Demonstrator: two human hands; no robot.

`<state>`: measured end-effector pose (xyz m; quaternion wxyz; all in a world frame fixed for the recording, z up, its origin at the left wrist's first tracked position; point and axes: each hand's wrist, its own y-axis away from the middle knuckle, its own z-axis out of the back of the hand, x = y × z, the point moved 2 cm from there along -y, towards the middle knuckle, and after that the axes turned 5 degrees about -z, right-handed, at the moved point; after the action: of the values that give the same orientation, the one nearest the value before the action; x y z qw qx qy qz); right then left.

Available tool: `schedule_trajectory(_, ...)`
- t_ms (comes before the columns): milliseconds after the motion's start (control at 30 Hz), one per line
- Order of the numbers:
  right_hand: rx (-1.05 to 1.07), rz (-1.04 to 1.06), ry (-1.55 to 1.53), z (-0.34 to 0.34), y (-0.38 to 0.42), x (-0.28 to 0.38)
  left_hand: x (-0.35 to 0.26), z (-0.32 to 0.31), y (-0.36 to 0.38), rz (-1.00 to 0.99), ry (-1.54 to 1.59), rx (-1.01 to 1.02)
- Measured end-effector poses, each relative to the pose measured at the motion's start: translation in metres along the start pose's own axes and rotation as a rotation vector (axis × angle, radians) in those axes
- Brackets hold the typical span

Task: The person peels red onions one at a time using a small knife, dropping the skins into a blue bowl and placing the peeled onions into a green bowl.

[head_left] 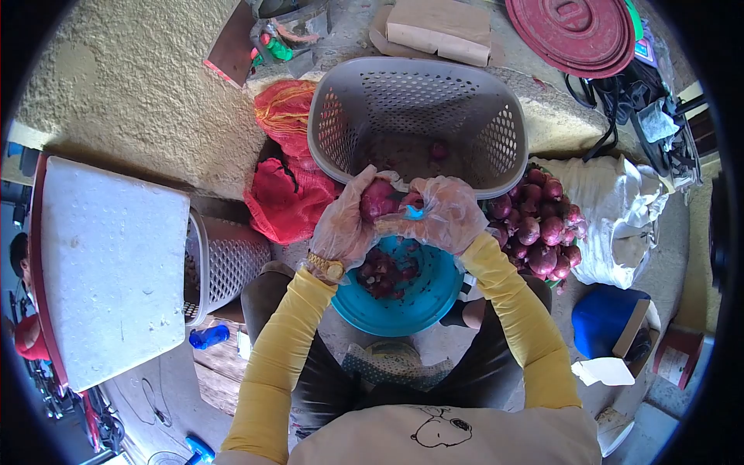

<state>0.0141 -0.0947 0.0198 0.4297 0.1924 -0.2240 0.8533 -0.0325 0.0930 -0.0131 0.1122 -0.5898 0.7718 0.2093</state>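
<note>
My left hand (pixel 349 221), in a clear plastic glove, is closed around a red onion (pixel 378 200). Close beside it, my gloved right hand (pixel 449 213) has its fingers closed on a small blue object (pixel 413 211), mostly hidden, whose kind I cannot make out. Both hands are over the near rim of a grey perforated basket (pixel 418 66), where a lone onion (pixel 439 150) lies on the bottom. Below them is a turquoise basin (pixel 395 314) with dark red onion skins and pieces (pixel 381 273) in it.
A pile of red onions (pixel 546 225) spills from a white sack (pixel 620 225) on the right. Red mesh bags (pixel 291 198) lie left of the basket. A white board (pixel 116 271) and a second basket (pixel 232 256) stand further left. A blue container (pixel 604 322) is at right.
</note>
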Motion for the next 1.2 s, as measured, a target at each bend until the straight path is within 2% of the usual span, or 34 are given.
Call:
schedule_trajectory(67,0.068,-0.029,0.008,0.003,-0.001,0.002,0.002,0.003,0.000,-0.009,-0.002,-0.010)
schedule_trajectory(267,0.011,0.030,-0.010,0.000,0.001,-0.002,0.005,0.017,-0.001,-0.046,-0.071,0.085)
schedule_trajectory(300,0.011,0.030,-0.010,0.000,0.000,0.000,0.006,0.022,-0.003,-0.114,-0.341,0.025)
schedule_trajectory(367,0.048,-0.033,0.018,0.000,-0.002,0.002,0.007,0.029,-0.004,-0.182,-0.611,-0.035)
schedule_trajectory(467,0.036,-0.014,-0.061,-0.005,-0.001,-0.002,0.006,0.039,-0.006,-0.229,-0.733,0.019)
schedule_trajectory(500,0.036,-0.014,-0.061,-0.004,-0.002,-0.001,0.004,0.040,-0.008,-0.251,-0.864,0.028)
schedule_trajectory(567,0.108,-0.055,-0.089,-0.005,-0.005,0.002,0.003,0.042,-0.005,-0.273,-0.994,0.036)
schedule_trajectory(633,0.133,-0.062,-0.110,-0.008,-0.006,0.000,-0.003,-0.002,0.010,-0.227,-0.465,0.089)
schedule_trajectory(667,0.158,-0.070,-0.131,-0.010,-0.006,-0.001,0.002,0.002,0.006,-0.227,-0.465,0.088)
schedule_trajectory(700,0.158,-0.070,-0.131,-0.012,-0.006,-0.002,0.004,0.006,0.000,-0.281,-0.636,-0.045)
schedule_trajectory(767,0.220,-0.047,-0.152,-0.014,-0.006,-0.004,0.004,0.013,0.000,-0.334,-0.805,-0.180)
schedule_trajectory(800,0.221,-0.047,-0.152,-0.013,-0.005,-0.004,-0.001,0.000,0.007,-0.236,-0.531,-0.040)
schedule_trajectory(867,0.119,0.053,-0.129,-0.004,-0.003,0.000,-0.002,-0.001,0.009,-0.137,-0.257,0.097)
schedule_trajectory(900,0.119,0.053,-0.129,0.001,-0.004,0.003,0.000,0.016,0.002,-0.223,-0.679,0.066)
schedule_trajectory(967,0.134,-0.067,-0.009,0.009,-0.006,0.007,0.003,0.040,-0.007,-0.307,-1.102,0.030)
schedule_trajectory(1067,0.088,-0.072,-0.021,0.009,-0.005,0.005,0.009,0.054,-0.013,-0.254,-0.923,-0.042)
schedule_trajectory(1200,0.053,-0.042,-0.027,0.005,-0.003,0.001,0.006,0.038,-0.008,-0.257,-0.943,-0.013)
